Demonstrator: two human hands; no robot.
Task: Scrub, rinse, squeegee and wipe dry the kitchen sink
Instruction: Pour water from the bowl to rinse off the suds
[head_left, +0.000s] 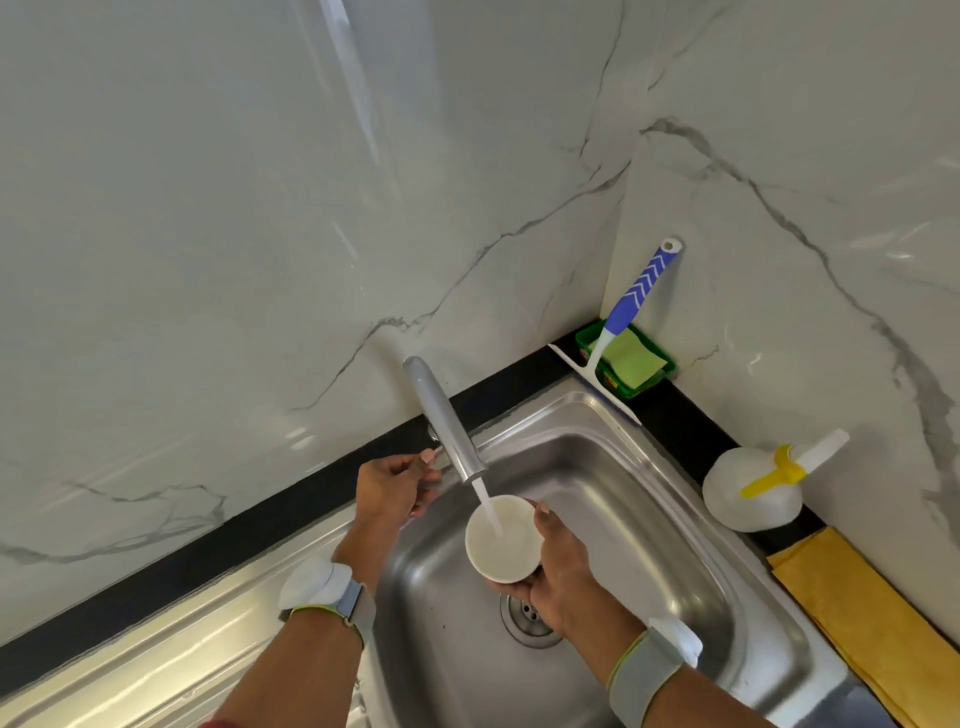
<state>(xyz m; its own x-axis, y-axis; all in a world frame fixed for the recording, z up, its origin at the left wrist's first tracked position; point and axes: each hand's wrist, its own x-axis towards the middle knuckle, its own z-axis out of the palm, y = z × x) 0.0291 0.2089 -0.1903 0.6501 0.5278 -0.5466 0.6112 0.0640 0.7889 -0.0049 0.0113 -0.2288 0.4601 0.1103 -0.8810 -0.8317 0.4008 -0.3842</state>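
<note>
A stainless steel sink sits in the counter, its drain partly hidden by my right hand. Water runs from the grey tap spout into a white cup. My right hand grips that cup from the right and below, over the basin. My left hand pinches the tap handle beside the spout's base. A squeegee with a blue and white handle leans in the back corner. A green sponge lies in a green tray there.
A white spray bottle with a yellow trigger lies on the black counter at the right. A yellow cloth lies folded in front of it. The steel drainboard extends to the left. Marble walls close the back and right.
</note>
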